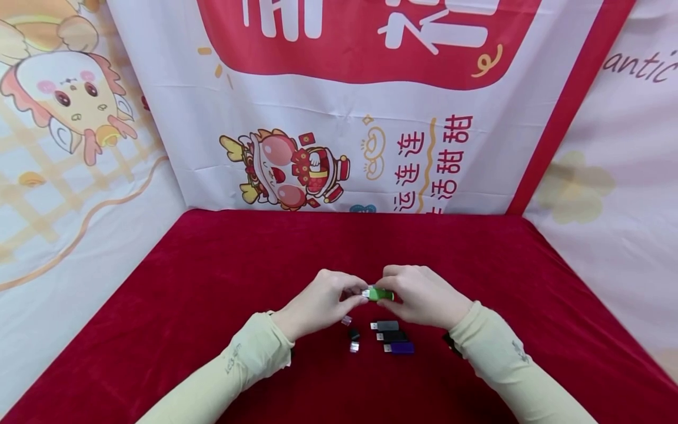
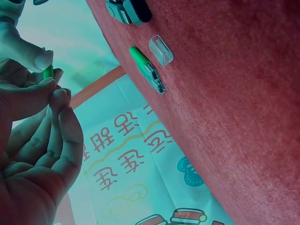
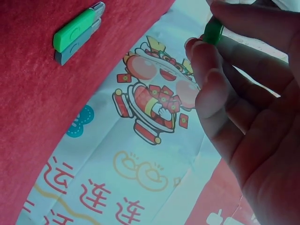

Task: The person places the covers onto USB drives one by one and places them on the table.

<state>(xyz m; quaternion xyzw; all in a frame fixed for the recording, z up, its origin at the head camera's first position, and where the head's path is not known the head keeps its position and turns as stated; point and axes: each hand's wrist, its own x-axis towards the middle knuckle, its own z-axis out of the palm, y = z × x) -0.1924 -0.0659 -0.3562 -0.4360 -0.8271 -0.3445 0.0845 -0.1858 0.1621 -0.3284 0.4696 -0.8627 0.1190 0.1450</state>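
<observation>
A green USB stick [image 1: 382, 294] is held above the red cloth, its metal connector pointing left. My right hand [image 1: 426, 294] pinches its body between thumb and fingers. At the connector end, the thumb and fingertips of my left hand [image 1: 323, 300] close on it; a clear bit shows there, too small to make out. Closer to me lie a grey USB stick [image 1: 385, 325], a black one [image 1: 393, 337] and a purple one [image 1: 399, 348], connectors leftward. The right wrist view also has a green USB stick [image 3: 75, 29] on the cloth, alongside a grey-blue one [image 3: 77, 49].
Left of the sticks, small caps form a loose column: a clear cap [image 1: 346, 320], a black cap [image 1: 354, 334] and another pale, clear one [image 1: 354, 347]. A dark object [image 1: 451, 342] is partly covered by the right sleeve. Printed fabric [image 1: 318, 100] hangs behind the table.
</observation>
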